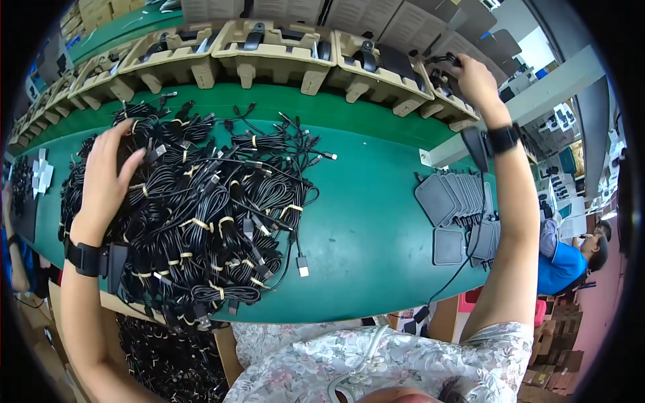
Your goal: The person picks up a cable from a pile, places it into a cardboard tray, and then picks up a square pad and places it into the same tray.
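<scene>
A large heap of black USB cables [201, 208], coiled and tied with pale bands, covers the left part of the green table. My left hand [104, 161] rests on the heap's far left side, thumb apart from the fingers, touching the cables. At the far right, my right hand [476, 80] is closed on a bundled black cable [445, 59], held over the end tray [457, 107] of a row. Parts of the fingers on that bundle are hidden. Both wrists wear black straps with a dark device.
Moulded cardboard trays [275, 57] holding black devices line a raised green ledge at the back. Grey flat plates [451, 198] lie stacked at the right. Below the table's left edge, a box holds more black cables [168, 359]. A person in blue [563, 265] sits at far right.
</scene>
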`<state>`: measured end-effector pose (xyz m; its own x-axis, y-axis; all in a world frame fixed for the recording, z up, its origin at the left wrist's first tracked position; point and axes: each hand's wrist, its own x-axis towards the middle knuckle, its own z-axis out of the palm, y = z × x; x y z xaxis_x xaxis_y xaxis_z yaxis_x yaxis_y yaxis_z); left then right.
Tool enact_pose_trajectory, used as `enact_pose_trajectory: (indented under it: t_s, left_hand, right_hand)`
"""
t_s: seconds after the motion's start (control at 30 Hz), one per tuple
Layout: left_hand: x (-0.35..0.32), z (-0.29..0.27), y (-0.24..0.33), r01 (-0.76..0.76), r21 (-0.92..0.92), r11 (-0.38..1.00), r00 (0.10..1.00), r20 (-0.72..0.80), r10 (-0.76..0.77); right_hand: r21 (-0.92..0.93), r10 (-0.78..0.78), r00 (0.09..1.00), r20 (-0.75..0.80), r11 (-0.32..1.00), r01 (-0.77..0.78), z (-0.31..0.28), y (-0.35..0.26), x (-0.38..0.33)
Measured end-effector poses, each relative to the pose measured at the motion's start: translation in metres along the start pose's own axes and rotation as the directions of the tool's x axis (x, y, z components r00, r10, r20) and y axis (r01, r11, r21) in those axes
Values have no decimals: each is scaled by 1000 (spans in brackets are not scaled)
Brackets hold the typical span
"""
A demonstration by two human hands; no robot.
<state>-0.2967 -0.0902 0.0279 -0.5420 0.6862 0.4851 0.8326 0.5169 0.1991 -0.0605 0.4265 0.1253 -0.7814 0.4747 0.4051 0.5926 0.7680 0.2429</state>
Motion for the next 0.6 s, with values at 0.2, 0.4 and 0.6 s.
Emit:
enact_pose_trajectory:
  t_s: [0.2, 0.4, 0.6]
  left_hand:
    - [-10, 4, -16, -71, 187, 980, 996, 65, 60]
    - [-9, 3, -15, -74, 200, 977, 995, 78, 59]
    - [-7, 6, -16, -72, 193, 979, 995, 77, 58]
  right_hand:
    - [-348, 72, 981, 177, 937, -6, 56, 23, 62]
    - [-361, 30, 956, 292, 929, 82, 99, 11, 81]
    - [-79, 42, 942, 333, 997, -16, 131, 25, 91]
